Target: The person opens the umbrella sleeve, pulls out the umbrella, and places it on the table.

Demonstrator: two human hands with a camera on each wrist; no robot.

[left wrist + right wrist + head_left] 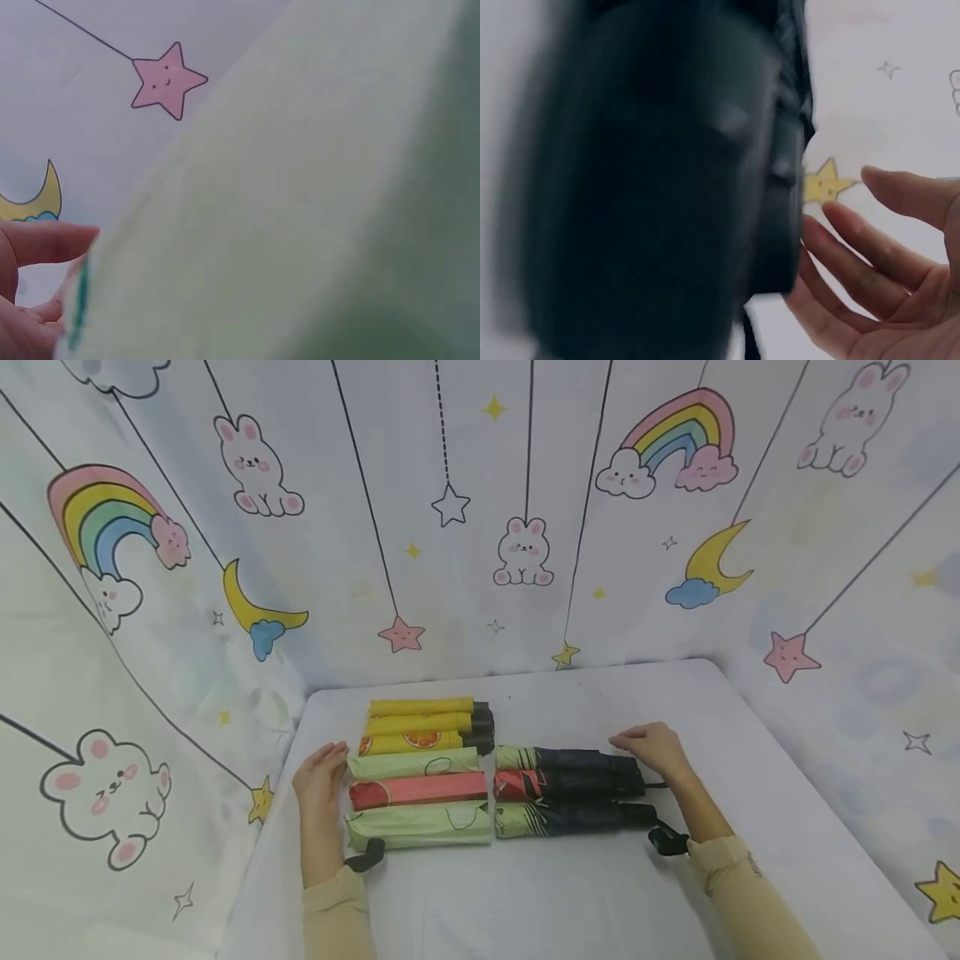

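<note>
On the table lie what look like slim folded umbrellas in a row. Three yellow umbrellas with black handles are at the back. In front, pale green and red-pink pieces lie side by side, their right ends meeting dark-ended umbrellas with black handles. My left hand is at the left ends, fingers straight along the rear green one; pale green fabric fills the left wrist view. My right hand hovers beside the right handle ends, fingers loosely extended; a dark handle looms close in its wrist view.
A white cloth-covered table spreads under everything. Behind and at both sides hang white curtains printed with rabbits, stars and rainbows. Wrist-camera mounts, one black and one dark, sit by the sleeves.
</note>
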